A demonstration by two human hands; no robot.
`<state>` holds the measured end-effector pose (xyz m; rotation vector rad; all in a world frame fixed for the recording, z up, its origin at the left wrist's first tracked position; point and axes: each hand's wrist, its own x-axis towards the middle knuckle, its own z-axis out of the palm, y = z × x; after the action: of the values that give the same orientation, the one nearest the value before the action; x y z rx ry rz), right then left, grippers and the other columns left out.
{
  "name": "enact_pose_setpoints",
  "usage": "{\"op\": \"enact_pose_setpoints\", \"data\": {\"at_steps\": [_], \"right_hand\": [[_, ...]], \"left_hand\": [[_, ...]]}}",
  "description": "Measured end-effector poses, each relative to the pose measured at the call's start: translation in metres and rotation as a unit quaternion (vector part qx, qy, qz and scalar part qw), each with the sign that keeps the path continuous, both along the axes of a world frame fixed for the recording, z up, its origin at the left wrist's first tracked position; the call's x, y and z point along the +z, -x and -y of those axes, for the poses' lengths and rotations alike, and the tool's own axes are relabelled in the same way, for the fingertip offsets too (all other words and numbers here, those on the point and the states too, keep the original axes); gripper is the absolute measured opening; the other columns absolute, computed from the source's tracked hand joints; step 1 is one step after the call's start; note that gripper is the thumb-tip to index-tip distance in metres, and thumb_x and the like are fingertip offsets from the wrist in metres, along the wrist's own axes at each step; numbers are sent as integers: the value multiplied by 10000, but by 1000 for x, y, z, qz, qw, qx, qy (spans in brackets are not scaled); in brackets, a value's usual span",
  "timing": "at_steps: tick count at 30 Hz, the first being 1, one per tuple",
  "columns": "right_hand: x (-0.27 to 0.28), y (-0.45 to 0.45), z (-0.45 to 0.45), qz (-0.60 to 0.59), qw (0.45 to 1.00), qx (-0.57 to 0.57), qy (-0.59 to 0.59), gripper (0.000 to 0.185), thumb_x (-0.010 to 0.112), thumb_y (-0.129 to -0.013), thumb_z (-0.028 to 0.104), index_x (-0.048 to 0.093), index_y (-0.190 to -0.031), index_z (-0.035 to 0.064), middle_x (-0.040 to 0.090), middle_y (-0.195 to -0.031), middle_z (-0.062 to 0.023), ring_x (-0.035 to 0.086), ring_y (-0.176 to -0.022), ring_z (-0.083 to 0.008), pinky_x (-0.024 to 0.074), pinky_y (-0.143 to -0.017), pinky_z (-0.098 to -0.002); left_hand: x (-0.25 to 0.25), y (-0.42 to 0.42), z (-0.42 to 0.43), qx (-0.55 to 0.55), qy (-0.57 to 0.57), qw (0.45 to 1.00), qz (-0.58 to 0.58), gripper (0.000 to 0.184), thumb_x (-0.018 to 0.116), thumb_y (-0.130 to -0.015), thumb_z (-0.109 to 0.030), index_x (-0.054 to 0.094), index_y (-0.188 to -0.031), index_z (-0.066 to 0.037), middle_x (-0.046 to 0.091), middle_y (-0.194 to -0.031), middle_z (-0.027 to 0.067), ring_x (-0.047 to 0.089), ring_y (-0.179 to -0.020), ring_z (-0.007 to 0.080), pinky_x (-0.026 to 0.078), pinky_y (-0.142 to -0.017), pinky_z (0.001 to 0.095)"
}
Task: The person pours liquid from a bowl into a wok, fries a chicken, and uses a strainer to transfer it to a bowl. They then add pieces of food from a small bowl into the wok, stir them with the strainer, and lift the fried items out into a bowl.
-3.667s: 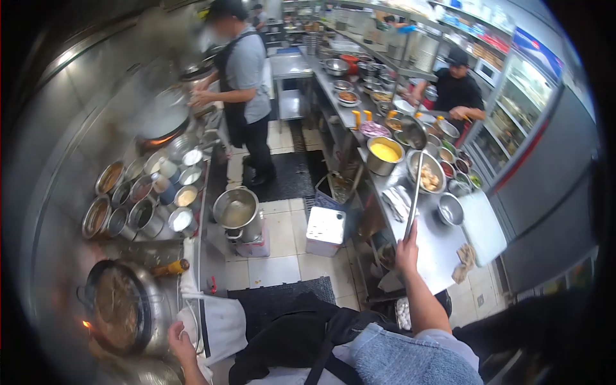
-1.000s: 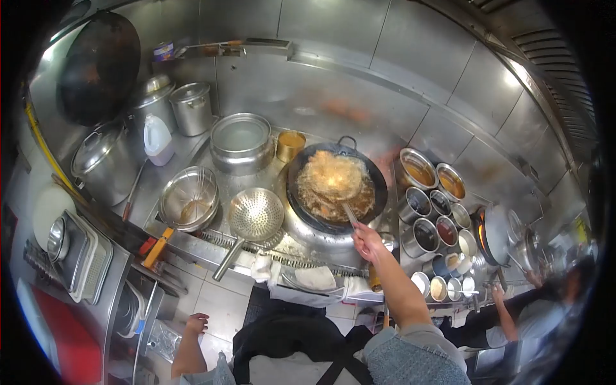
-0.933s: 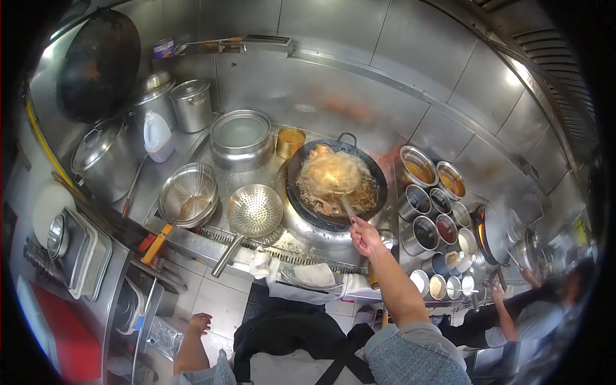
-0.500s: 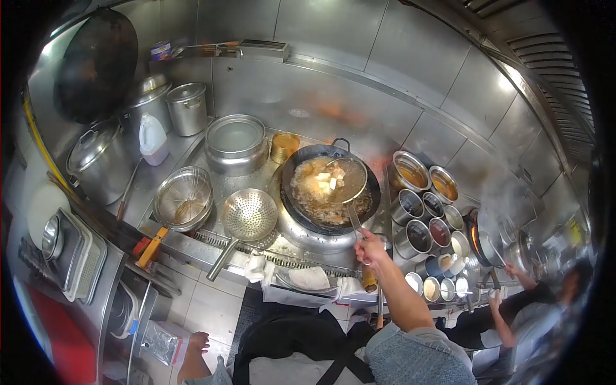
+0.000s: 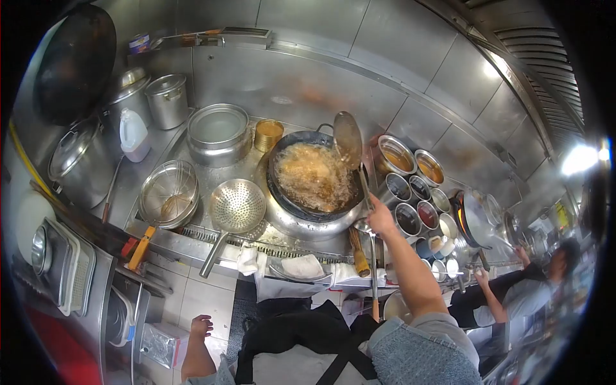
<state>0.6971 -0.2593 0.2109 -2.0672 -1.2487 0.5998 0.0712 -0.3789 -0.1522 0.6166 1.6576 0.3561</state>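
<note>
My right hand (image 5: 382, 217) is closed round the handle of a skimmer (image 5: 348, 140). Its round, flat head is tilted up on edge at the far right rim of a black wok (image 5: 280, 194). Bubbling, foamy oil (image 5: 313, 174) fills the wok, and pale pieces in it are hard to make out. At the lower left, my left hand (image 5: 202, 326) hangs over the floor, fingers loosely bent and holding nothing.
A perforated ladle (image 5: 238, 205) rests left of the wok, beside a wire strainer on a bowl (image 5: 169, 194). Sauce pots (image 5: 407, 219) crowd the right side. A brush (image 5: 360, 253) lies at the front edge. Another person (image 5: 523, 292) works at the far right.
The skimmer has turned up on edge and moved to the wok's right rim; the pale cubes on it are gone from it. The oil foams more. The view has shifted slightly.
</note>
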Motion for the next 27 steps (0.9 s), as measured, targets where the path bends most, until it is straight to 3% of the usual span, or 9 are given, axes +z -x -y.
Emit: {"op": "enact_pose_setpoints", "data": {"at_steps": [6,8,10,12,14,16,19,23,27], "right_hand": [[21,0,57,-61,996,-20,59,654,414,-879,-36,330,-1493,171,509,-623,-31,466,-451,-129,405,-381,-299],[13,4,69,-153,985,-67,52,637,436,-868,-29,345,-1484,103,546,-669,-68,502,-475,-149,413,-383,-313],[1,5,75,-168,982,-53,67,679,424,-878,-31,247,-1519,105,510,-644,-46,467,-456,-145,399,-373,-296],[-1,17,81,-262,960,-58,80,691,425,-883,-28,209,-1526,106,504,-635,-50,461,-452,-143,402,-372,-295],[7,30,86,-279,954,-51,95,728,420,-884,-34,130,-1536,110,485,-644,-43,445,-456,-133,401,-384,-292],[22,45,91,-391,913,-54,100,748,410,-888,-38,71,-1538,113,467,-660,-36,426,-457,-124,399,-400,-292],[32,54,91,-446,889,-46,88,608,408,-900,-32,184,-1454,84,463,-682,-35,415,-470,-112,384,-409,-278],[38,60,87,-523,848,-32,85,325,431,-934,4,358,-1240,86,464,-701,-30,404,-482,-89,355,-405,-244],[34,59,87,-595,799,-22,84,232,450,-957,33,395,-1170,110,450,-703,-14,376,-481,-65,319,-395,-214]], "left_hand": [[-12,14,17,16,6,999,39,274,501,-873,-91,632,-1105,-152,674,-843,90,642,-673,196,501,-559,387],[-17,24,25,29,94,994,40,270,493,-896,-111,621,-1129,-157,677,-871,101,649,-693,214,503,-568,405],[-45,41,33,16,128,991,38,273,468,-926,-141,604,-1161,-166,681,-914,107,658,-724,234,507,-589,427],[-45,48,38,-36,133,990,44,344,443,-893,-405,603,-1130,-215,624,-1038,130,609,-920,345,462,-723,529],[-46,55,34,-9,138,989,44,335,459,-890,-407,605,-1124,-218,635,-975,97,618,-891,318,460,-720,532],[-49,59,28,26,130,989,68,268,476,-894,-294,615,-1109,-216,646,-897,62,635,-810,259,476,-672,484],[-20,41,20,3,54,999,-5,274,477,-875,-176,618,-1106,-214,654,-843,35,635,-721,201,479,-611,411],[-1,32,9,10,32,999,-14,299,466,-863,-123,607,-1116,-198,658,-849,45,633,-703,192,475,-580,378],[2,34,13,42,27,999,-9,358,447,-850,-25,627,-1130,-158,688,-897,109,646,-673,197,484,-531,371]]}}
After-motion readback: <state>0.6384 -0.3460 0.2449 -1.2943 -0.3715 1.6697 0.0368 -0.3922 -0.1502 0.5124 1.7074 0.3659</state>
